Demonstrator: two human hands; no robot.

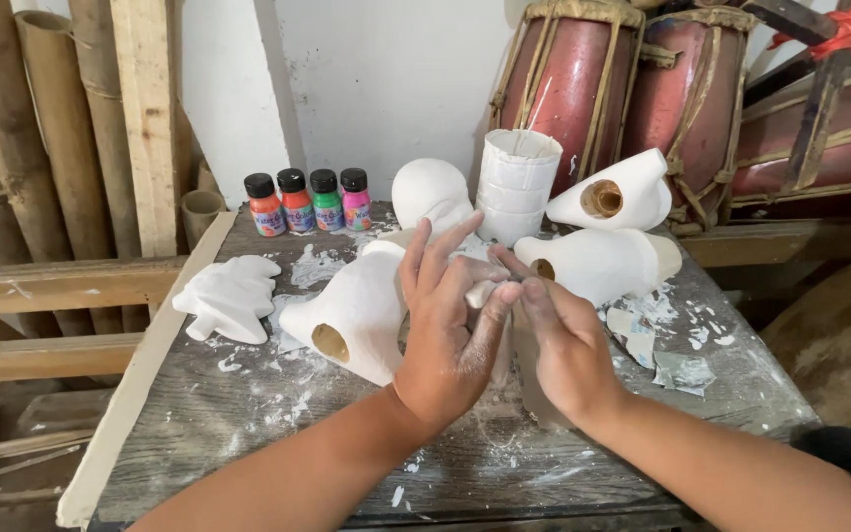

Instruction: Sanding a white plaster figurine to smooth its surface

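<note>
My left hand and my right hand meet over the middle of a rough wooden table. Together they grip a white plaster piece, mostly hidden behind the fingers; its shape cannot be made out. Both hands are dusted white. Just left of my left hand lies a white plaster figure with a round brown hole in its base. Two more hollow plaster figures lie behind my right hand.
Several small paint bottles stand at the table's back, next to a rounded plaster form and a white cylindrical mould. A flat plaster leaf shape lies left. Bamboo poles and red drums stand behind. Plaster scraps litter the top.
</note>
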